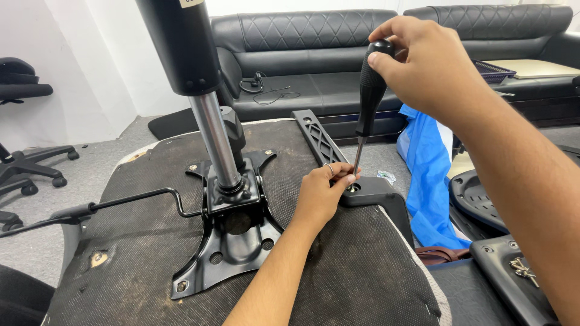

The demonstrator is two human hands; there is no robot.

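While the right hand closes around the black handle of a screwdriver and holds it almost upright, its thin metal shaft goes down to a screw hole in the black armrest bracket. The left hand rests on the underside of an overturned office chair seat, with its fingertips pinched narrow at the screwdriver tip; I cannot tell if a screw is between them. A ring is on one finger of this hand. Just left of the left hand stands the black metal seat plate with the chrome gas lift column rising from it, and a bent lever goes out to the left. Behind the armrest lies a blue cloth on the floor. A black leather sofa stands further back, and another office chair is at the far left. Black plastic chair parts lie at the lower right.
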